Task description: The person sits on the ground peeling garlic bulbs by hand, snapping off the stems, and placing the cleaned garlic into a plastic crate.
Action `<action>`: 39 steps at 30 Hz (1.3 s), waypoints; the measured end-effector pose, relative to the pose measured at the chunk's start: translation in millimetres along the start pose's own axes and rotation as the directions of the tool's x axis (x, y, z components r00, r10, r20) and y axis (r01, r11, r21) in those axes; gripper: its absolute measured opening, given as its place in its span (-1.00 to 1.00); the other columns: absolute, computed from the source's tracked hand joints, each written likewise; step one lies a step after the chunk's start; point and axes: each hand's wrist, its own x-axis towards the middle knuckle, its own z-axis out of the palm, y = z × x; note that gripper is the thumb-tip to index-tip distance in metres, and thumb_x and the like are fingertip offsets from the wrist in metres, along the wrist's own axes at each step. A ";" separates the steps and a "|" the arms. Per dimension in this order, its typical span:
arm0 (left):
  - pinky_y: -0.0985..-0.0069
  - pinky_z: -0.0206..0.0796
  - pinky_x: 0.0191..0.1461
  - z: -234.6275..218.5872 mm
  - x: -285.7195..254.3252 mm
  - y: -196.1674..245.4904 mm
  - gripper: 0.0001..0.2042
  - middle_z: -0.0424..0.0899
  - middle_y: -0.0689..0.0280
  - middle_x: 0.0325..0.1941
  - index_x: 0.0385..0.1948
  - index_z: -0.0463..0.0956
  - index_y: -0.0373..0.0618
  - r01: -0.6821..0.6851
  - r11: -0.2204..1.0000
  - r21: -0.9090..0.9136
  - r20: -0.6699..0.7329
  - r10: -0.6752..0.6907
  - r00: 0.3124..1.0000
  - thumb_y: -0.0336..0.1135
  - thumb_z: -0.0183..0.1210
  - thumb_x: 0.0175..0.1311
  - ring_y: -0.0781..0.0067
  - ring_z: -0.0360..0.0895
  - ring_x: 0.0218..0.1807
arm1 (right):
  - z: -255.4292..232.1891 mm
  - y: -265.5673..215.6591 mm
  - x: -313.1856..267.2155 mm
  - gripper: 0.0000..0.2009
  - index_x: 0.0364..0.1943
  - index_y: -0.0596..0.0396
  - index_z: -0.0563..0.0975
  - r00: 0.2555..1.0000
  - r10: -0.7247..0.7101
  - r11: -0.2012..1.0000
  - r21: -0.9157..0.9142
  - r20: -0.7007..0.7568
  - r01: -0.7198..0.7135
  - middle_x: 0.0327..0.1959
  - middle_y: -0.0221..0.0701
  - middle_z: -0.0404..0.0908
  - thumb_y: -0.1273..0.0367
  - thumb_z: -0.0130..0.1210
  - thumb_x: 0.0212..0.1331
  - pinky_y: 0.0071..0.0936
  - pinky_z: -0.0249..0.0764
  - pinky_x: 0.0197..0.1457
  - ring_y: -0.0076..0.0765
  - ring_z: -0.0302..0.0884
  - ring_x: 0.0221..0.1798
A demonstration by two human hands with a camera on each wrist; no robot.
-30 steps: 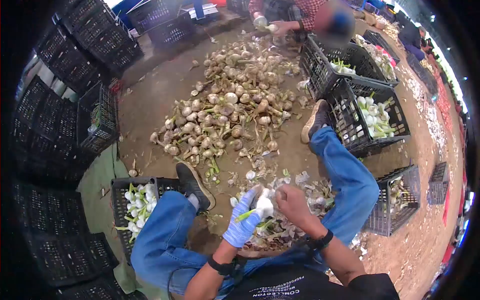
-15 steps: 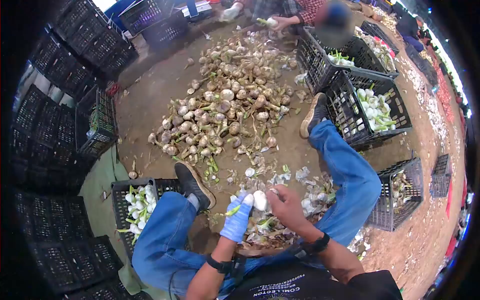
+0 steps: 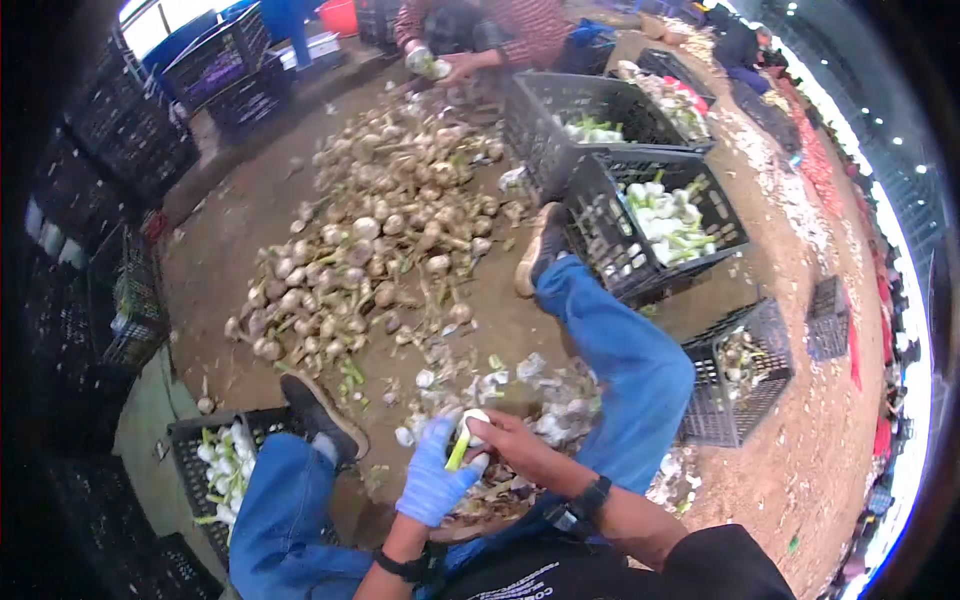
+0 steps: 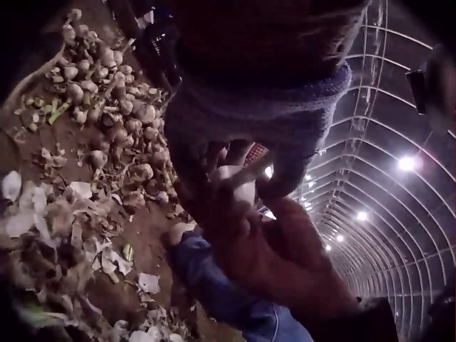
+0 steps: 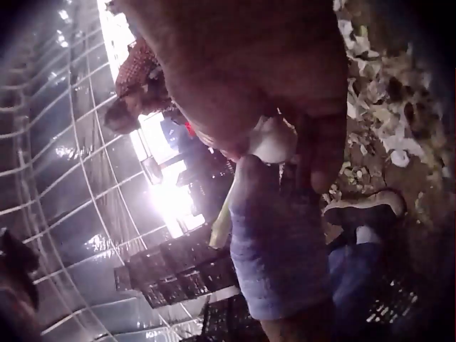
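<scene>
A white garlic bulb [image 3: 474, 420] with a green stem is between both hands in the head view. The left hand [image 3: 436, 474], in a blue glove with bare fingertips, grips the bulb and its stem. Bare fingers of the right hand [image 3: 512, 444] pinch the bulb from the other side. In the right wrist view the bulb [image 5: 273, 140] shows pale between the hands, its stem [image 5: 224, 222] pointing down. The left wrist view is dark, with the bulb [image 4: 242, 187] partly hidden by fingers. Loose peel [image 3: 570, 400] lies under and beside the hands.
A pile of unpeeled garlic [image 3: 350, 255] covers the ground ahead. Crates of white bulbs stand at the left knee [image 3: 185, 436] and beyond the right foot [image 3: 612, 262]. Another crate [image 3: 722, 400] is right of the right knee. A person in a red checked shirt [image 3: 530, 35] sits opposite.
The head view has turned, so the scene has shifted left. The bulb has been turned in the hands, its stem now pointing down between them. The person opposite has brought both hands together.
</scene>
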 end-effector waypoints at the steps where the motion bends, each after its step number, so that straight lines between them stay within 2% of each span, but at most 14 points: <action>1: 0.41 0.34 0.21 -0.4 -0.6 7.4 -0.43 0.40 0.12 0.23 0.17 0.37 -0.25 -0.048 0.999 -0.003 -0.029 0.048 0.998 -0.39 0.30 0.03 0.31 0.45 0.17 | -9.7 -16.3 0.6 -0.66 -0.02 0.17 0.46 0.998 0.048 0.999 0.022 -0.040 -0.047 -0.27 -0.43 0.60 0.16 -0.02 0.37 -0.53 0.52 -0.32 -0.50 0.58 -0.33; 4: 0.44 0.34 0.21 -11.6 1.5 21.7 -0.43 0.44 0.14 0.20 0.18 0.36 -0.25 0.150 0.966 -0.213 -0.001 -0.153 0.988 -0.42 0.28 0.05 0.33 0.45 0.17 | -72.0 -75.4 16.1 -0.66 -0.08 0.16 0.47 0.966 -0.058 0.980 0.170 -0.250 0.103 -0.32 -0.38 0.60 0.15 -0.05 0.36 -0.55 0.50 -0.24 -0.48 0.55 -0.38; 5: 0.44 0.34 0.21 -11.0 2.1 19.2 -0.43 0.44 0.14 0.20 0.18 0.36 -0.25 0.155 0.963 -0.219 -0.007 -0.160 0.987 -0.42 0.28 0.05 0.33 0.45 0.17 | -83.0 -111.1 11.9 -0.59 -0.05 0.18 0.45 0.849 -0.425 0.895 -0.004 -0.314 0.447 -0.26 -0.37 0.62 0.07 -0.13 0.40 -0.56 0.51 -0.20 -0.48 0.55 -0.35; 6: 0.46 0.34 0.20 -12.0 3.0 14.7 -0.48 0.49 0.16 0.14 0.16 0.39 -0.25 0.205 0.944 -0.260 0.039 -0.202 0.979 -0.42 0.24 0.09 0.36 0.48 0.14 | -127.7 -135.5 21.0 -0.54 -0.07 0.09 0.46 0.915 -0.248 0.799 0.467 -0.317 0.378 -0.25 -0.26 0.64 -0.04 -0.10 0.35 -0.50 0.56 -0.35 -0.38 0.60 -0.37; 9: 0.49 0.37 0.14 -25.3 4.9 23.9 -0.62 0.65 0.20 -0.01 0.08 0.49 -0.25 0.319 0.913 -0.254 0.084 -0.307 0.948 -0.39 0.17 0.21 0.45 0.56 0.02 | -153.3 -184.4 42.0 -0.57 -0.05 0.10 0.44 0.782 -0.349 0.804 0.264 -0.516 0.533 -0.25 -0.26 0.63 -0.01 -0.07 0.35 -0.48 0.55 -0.43 -0.41 0.59 -0.39; 11: 0.49 0.38 0.12 -14.5 5.0 6.6 -0.65 0.66 0.23 -0.01 0.05 0.51 -0.26 0.379 0.871 -0.312 0.128 -0.357 0.925 -0.35 0.17 0.25 0.49 0.55 0.01 | -150.4 -163.6 86.1 -0.66 -0.07 0.12 0.49 0.722 -0.368 0.920 -0.117 -0.586 0.374 -0.24 -0.27 0.64 0.13 -0.02 0.35 -0.52 0.51 -0.50 -0.46 0.61 -0.40; 13: 0.50 0.37 0.13 -10.6 6.4 -0.5 -0.65 0.65 0.24 -0.01 0.06 0.50 -0.26 0.384 0.873 -0.300 0.145 -0.356 0.923 -0.33 0.17 0.27 0.51 0.55 0.01 | -129.7 -118.9 131.4 -0.68 -0.08 0.14 0.53 0.875 -0.287 0.921 -0.364 -0.390 0.140 -0.23 -0.31 0.65 0.17 0.01 0.32 -0.57 0.48 -0.51 -0.50 0.62 -0.39; 15: 0.50 0.35 0.15 -10.1 5.7 -3.1 -0.66 0.65 0.25 -0.02 0.06 0.50 -0.26 0.352 0.852 -0.388 0.103 -0.339 0.935 -0.30 0.15 0.31 0.51 0.54 0.01 | -117.8 -60.3 181.7 -0.51 0.00 0.29 0.49 0.855 -0.451 0.516 -0.856 -0.255 0.017 -0.29 -0.13 0.65 0.12 0.12 0.18 -0.24 0.52 -0.27 -0.13 0.64 -0.29; 22: 0.52 0.36 0.11 -18.0 19.8 -21.5 -0.69 0.65 0.27 -0.03 0.06 0.51 -0.27 0.489 0.675 -0.552 0.108 -0.523 0.845 -0.35 0.08 0.34 0.56 0.52 -0.02 | -106.4 13.2 275.7 -0.48 -0.34 0.40 0.54 0.849 -0.463 0.329 -0.939 -0.254 -0.102 -0.28 0.18 0.57 0.04 0.13 0.10 0.00 0.42 -0.07 0.30 0.52 -0.16; 25: 0.53 0.39 0.07 -17.0 23.8 -24.7 -0.69 0.65 0.28 -0.03 0.07 0.50 -0.27 0.476 0.713 -0.515 0.057 -0.526 0.849 -0.37 0.06 0.34 0.55 0.53 -0.03 | -118.4 28.8 289.8 -0.63 -0.39 0.23 0.61 0.880 -0.337 0.499 -0.856 -0.334 -0.135 -0.56 -0.30 0.60 0.12 0.15 0.07 -0.34 0.43 -0.44 -0.36 0.56 -0.52; 28: 0.54 0.41 0.05 -8.8 22.9 -42.0 -0.63 0.59 0.26 0.08 0.16 0.42 -0.27 0.463 0.654 -0.599 0.065 -0.536 0.841 -0.34 0.08 0.35 0.52 0.53 -0.04 | -62.1 -10.3 209.6 -0.62 -0.28 0.27 0.57 0.969 -0.029 0.878 -0.470 -0.243 -0.091 -0.47 -0.26 0.61 0.16 0.20 0.09 -0.37 0.44 -0.38 -0.32 0.55 -0.46; 32: 0.56 0.40 0.07 -5.5 22.2 -59.2 -0.49 0.50 0.23 0.15 0.32 0.21 -0.20 0.269 0.781 -0.563 -0.248 -0.471 0.847 -0.15 0.04 0.42 0.56 0.45 0.09 | -19.2 -6.0 126.9 -0.64 -0.03 0.23 0.53 0.975 -0.223 0.801 -0.571 -0.001 0.183 -0.46 -0.42 0.57 0.28 0.18 0.15 -0.54 0.43 -0.28 -0.55 0.47 -0.40; 36: 0.57 0.43 -0.02 -21.6 22.7 -18.7 -0.45 0.55 0.25 0.07 0.33 0.21 -0.19 0.261 0.494 -0.829 -0.033 -0.509 0.860 -0.12 0.06 0.39 0.54 0.51 -0.04 | 48.7 -42.6 40.0 -0.66 -0.01 0.24 0.54 0.928 -0.372 0.738 -0.597 0.030 0.315 -0.24 -0.34 0.59 0.34 0.17 0.17 -0.51 0.46 -0.13 -0.49 0.51 -0.25; 39: 0.54 0.44 -0.04 -28.5 14.7 -9.3 -0.50 0.61 0.27 -0.03 0.29 0.28 -0.21 0.191 0.800 -0.569 -0.161 -0.336 0.928 -0.20 0.08 0.37 0.51 0.54 -0.10 | 36.8 -52.8 22.8 -0.71 -0.09 0.25 0.58 0.885 -0.457 0.656 -0.636 0.092 0.405 -0.15 -0.31 0.57 0.33 0.14 0.20 -0.52 0.45 -0.14 -0.47 0.50 -0.22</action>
